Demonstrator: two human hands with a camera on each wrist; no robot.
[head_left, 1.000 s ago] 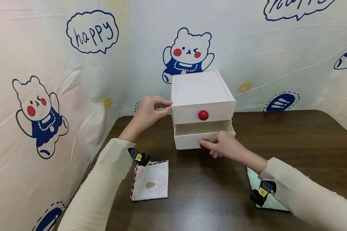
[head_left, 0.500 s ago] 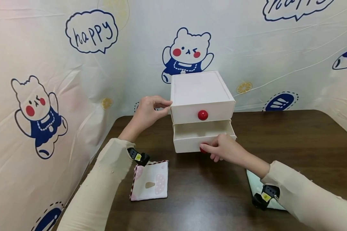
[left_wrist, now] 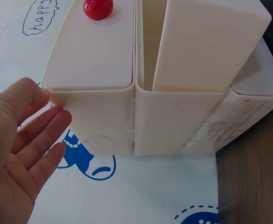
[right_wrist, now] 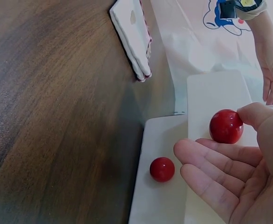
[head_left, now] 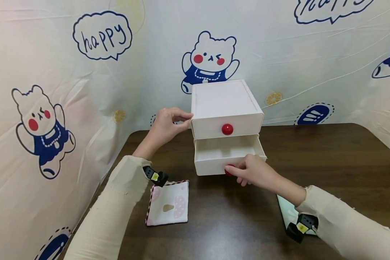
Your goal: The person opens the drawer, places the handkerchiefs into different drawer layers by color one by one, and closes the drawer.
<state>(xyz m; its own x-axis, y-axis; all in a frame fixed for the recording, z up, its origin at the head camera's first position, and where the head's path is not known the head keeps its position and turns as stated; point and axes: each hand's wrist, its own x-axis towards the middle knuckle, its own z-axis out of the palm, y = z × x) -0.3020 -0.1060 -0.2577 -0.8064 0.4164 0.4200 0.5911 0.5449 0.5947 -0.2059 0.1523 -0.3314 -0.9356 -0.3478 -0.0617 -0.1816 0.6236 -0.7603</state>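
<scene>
A white box of stacked drawers stands at the back of the table, its top drawer closed. Below that, a drawer is pulled out, bare inside where it shows. My right hand pinches its red knob between thumb and index finger, the other fingers extended. Another red knob shows on the lowest drawer front in the right wrist view. My left hand touches the box's left front edge at top-drawer height with thumb and fingertips, its other fingers loosely extended.
A folded white-and-pink cloth lies on the brown wooden table, below the left hand. A mint-green folded cloth lies partly under the right forearm. A printed curtain hangs close behind the box.
My right hand has drawn the drawer further out toward me, showing more of its inside. The left hand stays at the box's edge.
</scene>
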